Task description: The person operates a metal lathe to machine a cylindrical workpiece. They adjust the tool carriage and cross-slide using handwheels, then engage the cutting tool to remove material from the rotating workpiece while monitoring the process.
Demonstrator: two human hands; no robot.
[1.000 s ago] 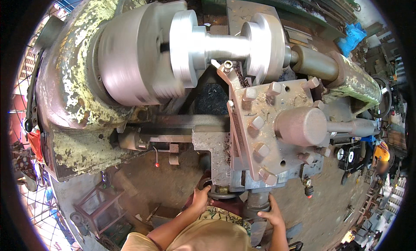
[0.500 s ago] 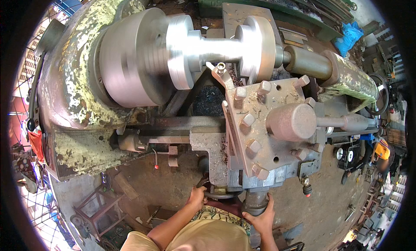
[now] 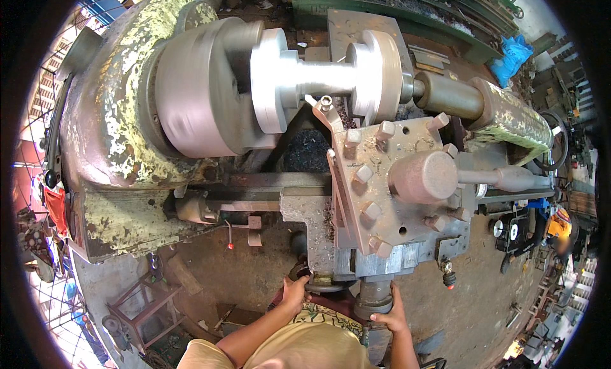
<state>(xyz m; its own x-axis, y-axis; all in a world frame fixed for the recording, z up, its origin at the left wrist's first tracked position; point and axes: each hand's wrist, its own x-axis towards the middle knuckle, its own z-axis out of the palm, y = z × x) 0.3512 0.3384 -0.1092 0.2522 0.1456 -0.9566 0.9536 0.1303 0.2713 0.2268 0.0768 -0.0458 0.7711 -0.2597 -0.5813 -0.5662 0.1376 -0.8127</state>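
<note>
A shiny stepped metal workpiece (image 3: 318, 78) spans a lathe between the chuck (image 3: 197, 89), blurred by spinning, and the tailstock (image 3: 449, 95). The cutting tool (image 3: 323, 108) stands just in front of the workpiece's narrow middle; I cannot tell if they touch. It is clamped in a square tool post (image 3: 388, 184) with several bolts and a big round-headed lever (image 3: 425, 177). Below the carriage, my left hand (image 3: 296, 292) is closed at the left side of a handwheel (image 3: 334, 286). My right hand (image 3: 394, 312) wraps the right side of a dark round hand knob (image 3: 373, 299), thumb toward its near edge.
The paint-flaked headstock (image 3: 121, 95) fills the left. Metal chips lie on the tool post. A red-tipped lever (image 3: 230, 235) hangs below the bed. Behind are a green machine (image 3: 407, 19) and a blue bag (image 3: 511, 57). A metal frame (image 3: 143, 312) stands on the floor; another person (image 3: 560, 226) is far right.
The chuck and workpiece have turned. My left hand has shifted slightly right along the handwheel. My right hand's thumb has moved a little inward on the knob. The view has shifted slightly.
</note>
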